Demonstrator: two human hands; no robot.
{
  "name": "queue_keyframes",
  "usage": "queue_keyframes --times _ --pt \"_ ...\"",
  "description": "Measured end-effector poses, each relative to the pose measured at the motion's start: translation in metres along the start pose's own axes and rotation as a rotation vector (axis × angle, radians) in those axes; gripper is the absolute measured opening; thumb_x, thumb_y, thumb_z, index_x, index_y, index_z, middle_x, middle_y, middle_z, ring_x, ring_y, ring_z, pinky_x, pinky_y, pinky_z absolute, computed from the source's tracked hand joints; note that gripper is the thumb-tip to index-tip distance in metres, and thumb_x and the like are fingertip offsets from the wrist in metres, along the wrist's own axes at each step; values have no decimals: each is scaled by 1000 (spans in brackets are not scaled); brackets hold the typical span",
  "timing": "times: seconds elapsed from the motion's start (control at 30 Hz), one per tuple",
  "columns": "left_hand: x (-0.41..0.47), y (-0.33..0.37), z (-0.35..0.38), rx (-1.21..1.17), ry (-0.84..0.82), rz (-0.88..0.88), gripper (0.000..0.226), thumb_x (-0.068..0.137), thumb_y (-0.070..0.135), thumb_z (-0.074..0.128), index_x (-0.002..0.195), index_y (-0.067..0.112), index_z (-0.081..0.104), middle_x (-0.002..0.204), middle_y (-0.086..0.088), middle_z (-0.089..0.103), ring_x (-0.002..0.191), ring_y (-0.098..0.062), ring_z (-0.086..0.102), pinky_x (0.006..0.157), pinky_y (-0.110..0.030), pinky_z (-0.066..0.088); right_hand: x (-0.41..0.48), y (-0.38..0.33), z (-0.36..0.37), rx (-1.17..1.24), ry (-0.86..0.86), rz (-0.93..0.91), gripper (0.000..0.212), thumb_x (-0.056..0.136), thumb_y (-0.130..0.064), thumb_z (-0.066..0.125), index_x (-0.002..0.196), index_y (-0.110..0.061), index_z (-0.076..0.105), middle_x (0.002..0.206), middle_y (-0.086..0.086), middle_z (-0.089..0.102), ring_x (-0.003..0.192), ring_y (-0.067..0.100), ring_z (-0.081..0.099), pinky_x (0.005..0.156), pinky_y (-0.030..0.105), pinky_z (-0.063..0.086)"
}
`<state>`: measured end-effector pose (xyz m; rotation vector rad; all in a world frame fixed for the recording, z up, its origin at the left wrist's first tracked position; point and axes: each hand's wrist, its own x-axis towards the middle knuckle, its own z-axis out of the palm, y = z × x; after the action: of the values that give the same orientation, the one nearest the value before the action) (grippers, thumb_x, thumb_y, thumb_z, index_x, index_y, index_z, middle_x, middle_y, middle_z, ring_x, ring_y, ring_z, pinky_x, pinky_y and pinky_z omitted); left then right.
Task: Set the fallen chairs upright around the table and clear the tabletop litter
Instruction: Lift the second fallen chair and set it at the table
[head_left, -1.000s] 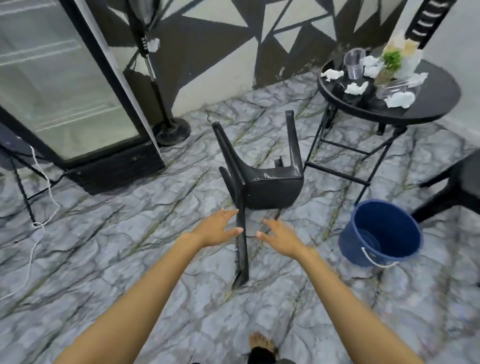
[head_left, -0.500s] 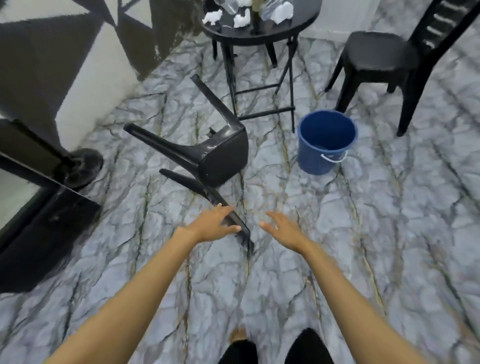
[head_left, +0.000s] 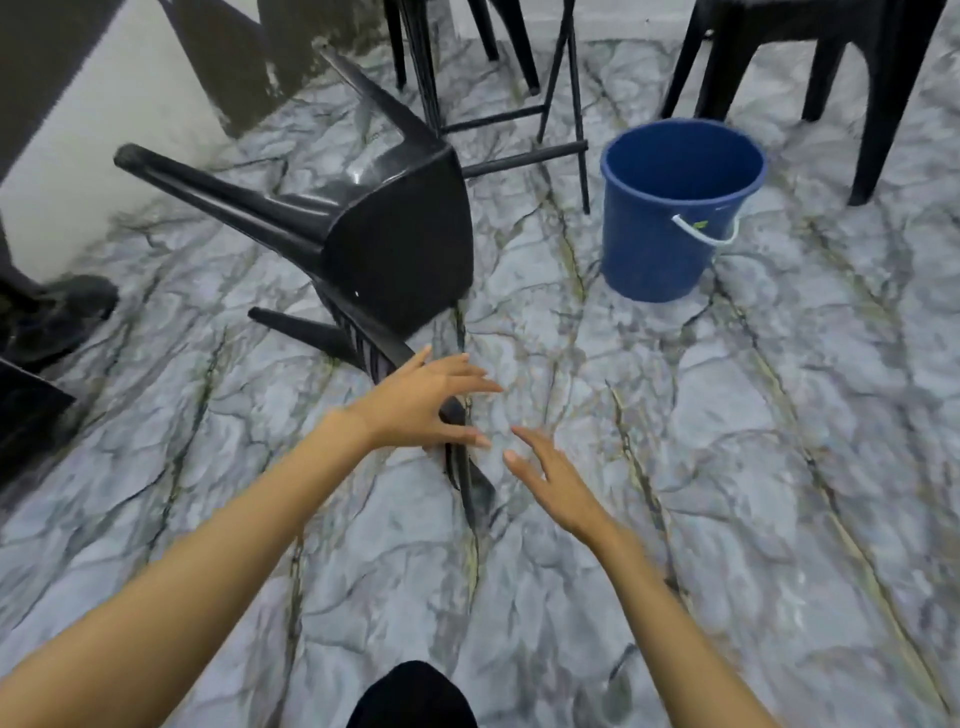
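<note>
A black plastic chair (head_left: 400, 244) lies tipped over on the marble floor, its legs pointing left and up, its backrest running along the floor toward me. My left hand (head_left: 421, 400) hovers over the backrest's top edge, fingers spread, holding nothing. My right hand (head_left: 550, 478) is open just right of that edge, apart from it. Only the legs of the black table (head_left: 561, 78) show at the top; its tabletop and the litter are out of frame.
A blue bucket (head_left: 670, 228) with a white handle stands right of the fallen chair. An upright black chair (head_left: 878, 78) is at the top right. A patterned wall and a black stand base (head_left: 57, 312) are on the left.
The view has tilted down and closer to the fallen chair, so the tabletop left the frame. Both hands have come nearer the backrest, the left now over it.
</note>
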<state>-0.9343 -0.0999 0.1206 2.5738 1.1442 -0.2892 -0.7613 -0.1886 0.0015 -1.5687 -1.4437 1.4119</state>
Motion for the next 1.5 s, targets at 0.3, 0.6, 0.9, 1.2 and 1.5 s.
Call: queue_keyframes --times 0.3,0.6,0.9,1.2,1.5 --pt "13 -29 46 54 85 126 59 65 73 55 116 44 57 120 13 61 115 -6 52 116 -44 22 62 103 66 180 59 -256 63 81 -69 40 139 -46 33 151 -21 28 142 0 18 118 37 18" --pt "22 -31 41 163 -29 175 39 66 66 58 97 42 58 111 16 59 113 2 48 114 -36 9 48 89 94 367 39 -383 44 91 -43 49 133 -34 41 131 -23 45 110 -28 40 84 -2 34" --pt "28 -39 46 128 62 272 31 65 61 64 86 39 59 79 25 49 85 4 46 86 -20 33 54 84 139 570 263 -390 34 87 -59 43 119 -50 45 108 -43 58 112 -2 55 83 14 46" --pt "30 -47 45 24 42 266 43 62 60 72 89 28 65 85 12 58 90 -7 50 88 -30 33 56 71 166 715 547 -417 40 90 -41 52 126 -24 49 97 -52 55 100 -17 56 70 7 43" --pt "3 -60 -96 -118 2 160 35 60 62 68 85 38 63 87 26 57 89 -2 55 77 -11 39 53 -64 126 634 657 -385 49 73 -77 45 112 -47 52 97 -45 61 82 -10 64 70 8 47"
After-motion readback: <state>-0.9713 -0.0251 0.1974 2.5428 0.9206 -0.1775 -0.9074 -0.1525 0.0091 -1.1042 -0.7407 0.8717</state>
